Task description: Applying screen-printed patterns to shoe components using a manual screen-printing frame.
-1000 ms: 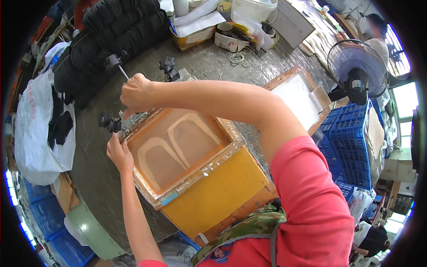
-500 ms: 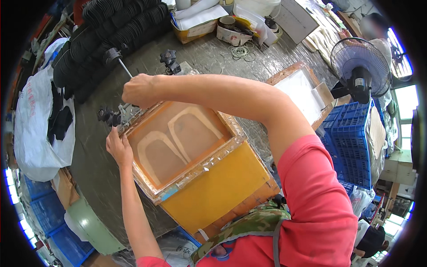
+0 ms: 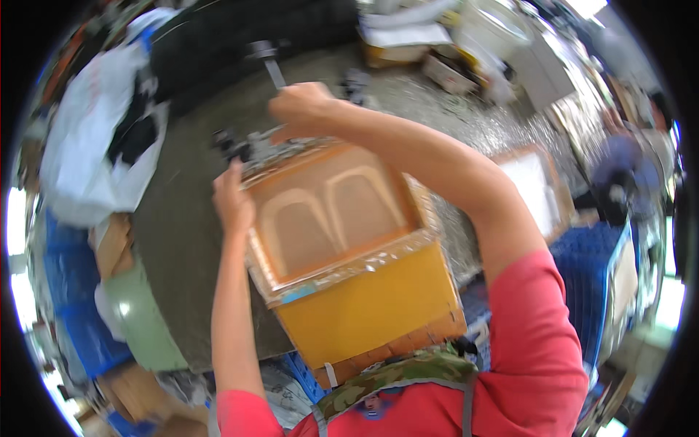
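Observation:
A wooden screen-printing frame [image 3: 357, 258] lies tilted over a yellow board [image 3: 371, 302]. Its mesh shows two pale arch shapes [image 3: 291, 200]. Along the frame's far edge runs a metal clamp [image 3: 280, 146] with a black knob [image 3: 227, 144] at its left end. My right hand [image 3: 302, 109], above the clamp, is closed in a fist around a metal rod [image 3: 274, 73] with a blocky end. Below the black knob, my left hand [image 3: 234, 204] reaches up along the frame's left side, its fingertips at the knob. Blur hides how those fingers grip.
Dark stacked pieces [image 3: 247, 36] line the table's far left. A white sack [image 3: 95, 146] stands left, above blue crates [image 3: 73, 291]. Another framed screen [image 3: 535, 186] lies right, near a fan [image 3: 619, 175] and a blue crate [image 3: 590, 269]. A box with papers [image 3: 404, 44] sits at the back.
My view has turned, so the whole scene sits further right and is blurred. Both hands keep about the same places against the frame, and the rod is still in my right fist.

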`<state>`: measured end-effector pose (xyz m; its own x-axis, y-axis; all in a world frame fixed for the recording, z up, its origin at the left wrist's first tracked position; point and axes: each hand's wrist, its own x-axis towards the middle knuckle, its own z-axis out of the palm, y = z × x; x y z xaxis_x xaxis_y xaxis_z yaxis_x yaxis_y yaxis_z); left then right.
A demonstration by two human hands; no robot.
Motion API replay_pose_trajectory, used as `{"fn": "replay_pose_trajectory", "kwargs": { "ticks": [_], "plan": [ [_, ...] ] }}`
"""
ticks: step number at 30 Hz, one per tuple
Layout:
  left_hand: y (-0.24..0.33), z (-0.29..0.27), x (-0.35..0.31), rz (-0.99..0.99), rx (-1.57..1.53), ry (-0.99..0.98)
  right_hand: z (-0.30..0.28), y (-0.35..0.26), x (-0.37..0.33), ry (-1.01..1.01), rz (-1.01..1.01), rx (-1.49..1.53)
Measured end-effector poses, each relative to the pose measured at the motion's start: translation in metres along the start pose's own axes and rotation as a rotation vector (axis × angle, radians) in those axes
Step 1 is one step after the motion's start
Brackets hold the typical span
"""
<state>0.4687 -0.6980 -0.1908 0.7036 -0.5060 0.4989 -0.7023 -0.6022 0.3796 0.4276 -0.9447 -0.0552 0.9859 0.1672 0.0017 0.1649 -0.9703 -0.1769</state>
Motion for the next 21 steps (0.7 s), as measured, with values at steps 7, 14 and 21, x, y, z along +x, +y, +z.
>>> {"fn": "replay_pose_trajectory", "kwargs": {
  "ticks": [7,14,21],
  "plan": [
    [0.021,-0.002,0.004,-0.040,-0.064,-0.075,0.020,0.014,-0.016,0.206,-0.237,0.096],
    [0.021,-0.013,-0.001,-0.097,-0.042,-0.061,-0.003,-0.013,0.004,-0.208,0.216,-0.139],
    [0.023,-0.012,0.001,-0.078,-0.041,-0.104,0.004,0.000,0.002,0.026,-0.039,-0.027]
  ]
}}
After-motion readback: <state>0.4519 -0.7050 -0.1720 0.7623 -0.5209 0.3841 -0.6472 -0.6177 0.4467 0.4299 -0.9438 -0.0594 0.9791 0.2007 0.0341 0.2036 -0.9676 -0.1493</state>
